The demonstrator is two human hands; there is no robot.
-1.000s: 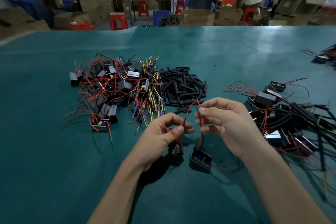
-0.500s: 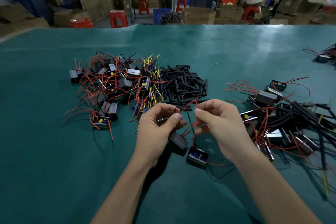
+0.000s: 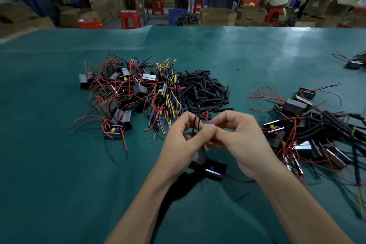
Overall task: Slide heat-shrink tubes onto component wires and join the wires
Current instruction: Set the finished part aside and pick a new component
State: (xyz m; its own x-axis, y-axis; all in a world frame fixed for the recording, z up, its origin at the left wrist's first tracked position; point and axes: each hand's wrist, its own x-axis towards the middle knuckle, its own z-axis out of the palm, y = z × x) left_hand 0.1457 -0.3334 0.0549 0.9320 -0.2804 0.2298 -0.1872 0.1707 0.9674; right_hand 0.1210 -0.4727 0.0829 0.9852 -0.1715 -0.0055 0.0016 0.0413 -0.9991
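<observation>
My left hand and my right hand meet fingertip to fingertip above the green table. The left fingers pinch a thin black wire that stands up between them. The right fingers pinch a red wire right beside it. Below the hands lie two small black box components, their wires running up into the fingers. A pile of black heat-shrink tubes lies just beyond the hands.
A heap of black components with red wires lies at the left, with yellow and blue leads next to it. Joined parts with black tubing are spread at the right. Another small bundle sits far right.
Both hands have closed in until their fingertips touch. The two components have shifted closer together under the hands, and a black wire now stands up from the left fingers.
</observation>
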